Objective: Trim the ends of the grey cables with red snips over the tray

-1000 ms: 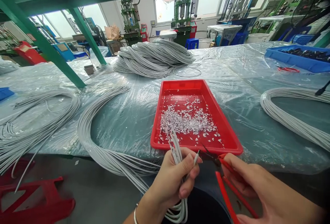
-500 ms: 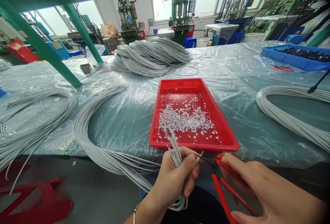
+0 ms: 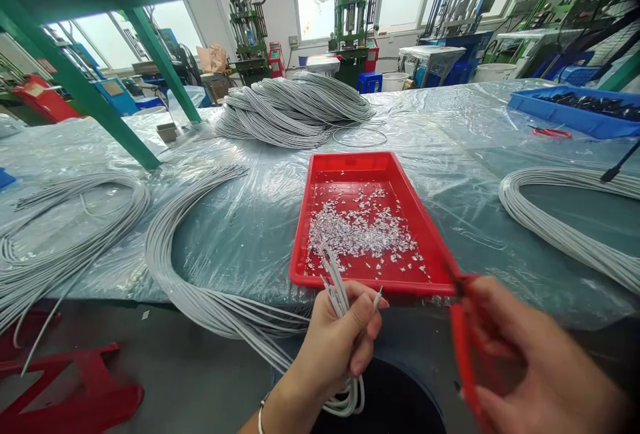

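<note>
My left hand [image 3: 343,334] is closed round a bunch of thin grey cables [image 3: 338,287] near the table's front edge. One cable end pokes out between thumb and forefinger, and the others point up toward the tray. Red-handled cutters [image 3: 465,347] are in my right hand [image 3: 525,347], smeared by motion, a short way right of the cable ends and apart from them. Behind both hands sits a red tray [image 3: 377,285] holding many small silvery scraps [image 3: 355,234]. From the left, a long looped bundle of grey cables [image 3: 190,294] runs down to my left hand.
A big heap of grey cable [image 3: 295,111] lies at the back of the plastic-covered table [image 3: 260,221]. More coils lie at far left [image 3: 120,221] and right [image 3: 540,214]. A blue bin [image 3: 565,114] of black parts stands back right. Green posts [image 3: 115,121] rise at left.
My right hand has drawn the cutters away from the cable end, to the right. My left hand keeps its hold on the cables, almost unmoved.
</note>
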The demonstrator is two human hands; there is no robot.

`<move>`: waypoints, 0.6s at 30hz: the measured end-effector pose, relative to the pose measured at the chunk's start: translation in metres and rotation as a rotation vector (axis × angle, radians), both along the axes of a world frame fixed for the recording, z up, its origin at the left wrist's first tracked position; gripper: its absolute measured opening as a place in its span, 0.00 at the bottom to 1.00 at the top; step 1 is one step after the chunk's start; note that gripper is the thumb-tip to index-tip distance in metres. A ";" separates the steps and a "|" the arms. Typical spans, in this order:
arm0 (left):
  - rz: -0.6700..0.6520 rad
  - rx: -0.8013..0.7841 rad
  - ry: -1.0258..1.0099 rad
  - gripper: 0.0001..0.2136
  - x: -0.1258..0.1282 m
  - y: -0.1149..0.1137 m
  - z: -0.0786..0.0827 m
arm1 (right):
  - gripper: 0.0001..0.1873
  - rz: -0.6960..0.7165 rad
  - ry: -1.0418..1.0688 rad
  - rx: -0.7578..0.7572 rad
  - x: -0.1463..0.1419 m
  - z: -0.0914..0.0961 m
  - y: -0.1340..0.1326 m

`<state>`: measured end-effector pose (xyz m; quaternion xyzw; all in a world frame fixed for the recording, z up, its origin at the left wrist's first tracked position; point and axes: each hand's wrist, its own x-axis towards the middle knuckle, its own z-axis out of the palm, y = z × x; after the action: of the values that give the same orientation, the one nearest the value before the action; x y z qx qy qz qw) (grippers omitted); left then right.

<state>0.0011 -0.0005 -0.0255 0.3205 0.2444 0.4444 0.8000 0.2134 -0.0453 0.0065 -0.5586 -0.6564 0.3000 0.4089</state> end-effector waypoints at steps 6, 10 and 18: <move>-0.054 -0.025 -0.029 0.19 -0.001 0.001 0.001 | 0.19 0.291 -0.356 -0.204 -0.007 -0.003 -0.001; -0.080 -0.005 -0.011 0.18 0.000 0.000 0.000 | 0.19 0.298 -0.317 -0.217 0.000 0.001 0.002; -0.020 0.144 0.029 0.12 0.001 -0.002 -0.004 | 0.21 0.313 -0.175 -0.308 0.020 -0.002 -0.005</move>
<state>0.0026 -0.0020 -0.0293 0.3862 0.2203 0.4483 0.7755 0.2332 -0.0503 0.0049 -0.5296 -0.7143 0.4068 0.2090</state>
